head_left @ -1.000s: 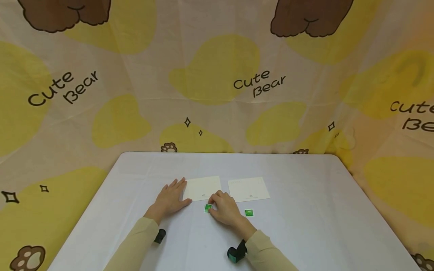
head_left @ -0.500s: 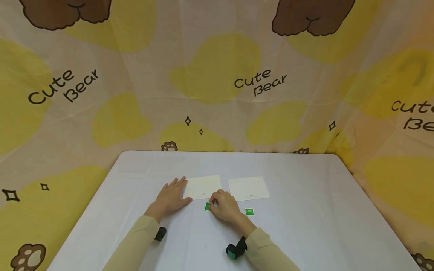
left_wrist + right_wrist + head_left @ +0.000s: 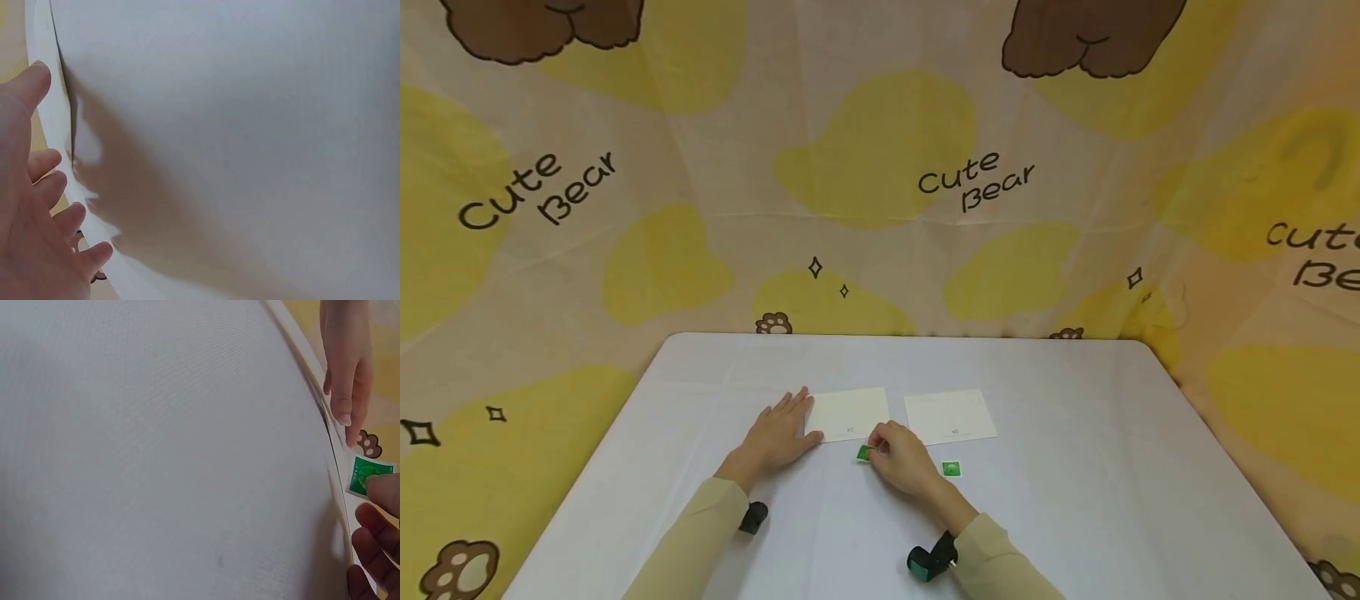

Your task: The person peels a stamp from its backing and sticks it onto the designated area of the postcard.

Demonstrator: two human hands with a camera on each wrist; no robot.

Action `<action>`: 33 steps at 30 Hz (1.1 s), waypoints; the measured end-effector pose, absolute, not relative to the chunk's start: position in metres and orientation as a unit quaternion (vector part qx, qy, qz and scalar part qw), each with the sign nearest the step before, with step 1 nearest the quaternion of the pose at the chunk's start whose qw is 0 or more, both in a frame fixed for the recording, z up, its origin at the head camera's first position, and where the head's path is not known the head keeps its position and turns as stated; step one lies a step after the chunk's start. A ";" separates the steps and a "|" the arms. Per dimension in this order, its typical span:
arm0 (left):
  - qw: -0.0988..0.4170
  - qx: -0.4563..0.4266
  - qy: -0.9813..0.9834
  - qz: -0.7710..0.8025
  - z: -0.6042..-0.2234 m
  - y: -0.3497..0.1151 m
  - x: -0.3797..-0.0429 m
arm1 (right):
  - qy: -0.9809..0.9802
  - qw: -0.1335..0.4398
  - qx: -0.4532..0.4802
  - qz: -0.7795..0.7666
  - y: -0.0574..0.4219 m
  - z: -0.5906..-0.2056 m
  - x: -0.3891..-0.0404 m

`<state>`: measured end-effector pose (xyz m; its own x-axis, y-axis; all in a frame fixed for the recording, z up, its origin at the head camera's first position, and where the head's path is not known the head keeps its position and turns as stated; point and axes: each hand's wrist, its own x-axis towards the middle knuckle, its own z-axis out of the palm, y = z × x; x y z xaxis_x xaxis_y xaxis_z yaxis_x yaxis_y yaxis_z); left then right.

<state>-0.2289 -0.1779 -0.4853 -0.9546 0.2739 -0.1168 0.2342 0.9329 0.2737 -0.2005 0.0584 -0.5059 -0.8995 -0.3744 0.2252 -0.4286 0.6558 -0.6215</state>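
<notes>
My right hand (image 3: 906, 460) pinches a small green postage stamp (image 3: 862, 453) with a white perforated edge. In the right wrist view the thumb lies over part of this green stamp (image 3: 359, 478), and the other fingers are curled. The stamp is close to the front edge of the left white card (image 3: 846, 412). My left hand (image 3: 775, 435) lies with fingers spread at that card's left edge, thumb at its near corner. A second green stamp (image 3: 951, 468) lies on the table in front of the right white card (image 3: 951, 417).
All of this is on a white-covered table (image 3: 1075, 500) with rounded far corners. A yellow-patterned cloth backdrop (image 3: 880, 150) rises behind it. Black wrist cameras sit beneath both forearms, such as the right one (image 3: 931, 560).
The right hand has lifted the stamp off the table, tilting it and shifting slightly right and toward the card. The left hand has stayed at the card's edge.
</notes>
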 end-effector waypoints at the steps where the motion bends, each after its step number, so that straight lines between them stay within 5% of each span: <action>1: 0.072 0.131 0.980 0.133 -0.485 -0.178 -0.229 | -0.907 0.042 0.220 0.356 0.059 -0.505 -0.200; 33: -0.090 0.157 0.934 0.307 -0.455 -0.118 -0.188 | -0.870 0.115 0.202 0.435 0.081 -0.473 -0.194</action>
<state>-0.1880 -0.1183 -0.4550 -0.9347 0.2379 0.2640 0.3482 0.7621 0.5459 -0.1936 0.0812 -0.4735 -0.8922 -0.2510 0.3754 -0.4509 0.5405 -0.7103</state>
